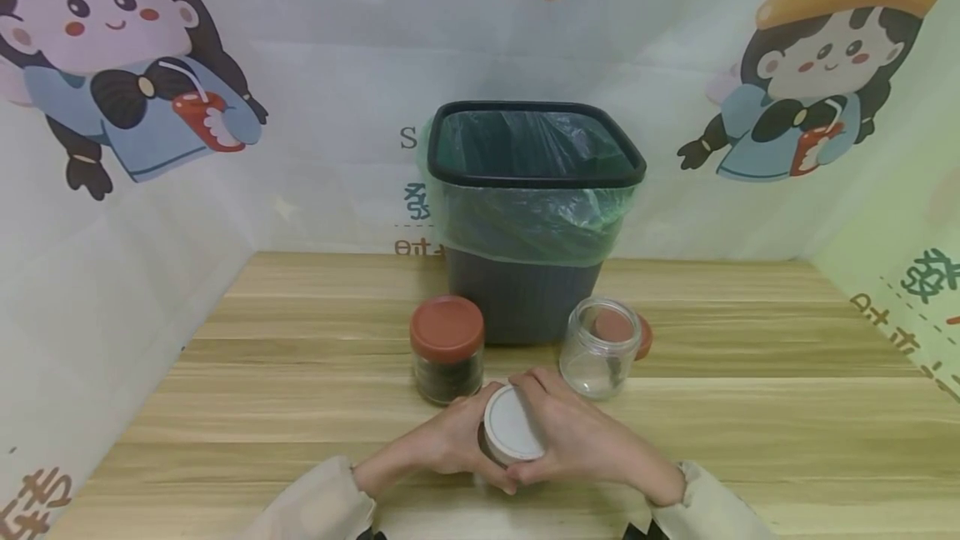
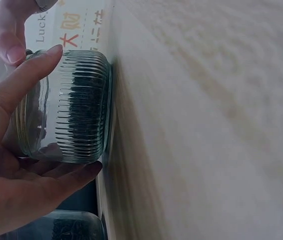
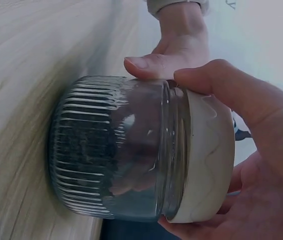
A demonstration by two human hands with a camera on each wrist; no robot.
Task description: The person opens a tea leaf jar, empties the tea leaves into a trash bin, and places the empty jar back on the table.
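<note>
In front of me on the table stands a ribbed glass jar (image 3: 96, 150) with dark contents in its lower part. A white lid (image 1: 513, 423) sits at its mouth, and in the right wrist view glass threads show below the lid's edge. My left hand (image 1: 453, 440) holds the glass body, with the thumb along one side and fingers on the other. Around the lid, my right hand (image 1: 573, 440) curls its thumb and fingers. Whether the lid is fully seated, I cannot tell.
Behind my left hand stands a jar (image 1: 447, 377) with a red-brown lid and dark contents. An uncapped clear jar (image 1: 592, 369) is beyond my right hand, with a red-brown lid (image 1: 645, 338) behind it. A dark bin (image 1: 517, 294) with a green liner stands at the back.
</note>
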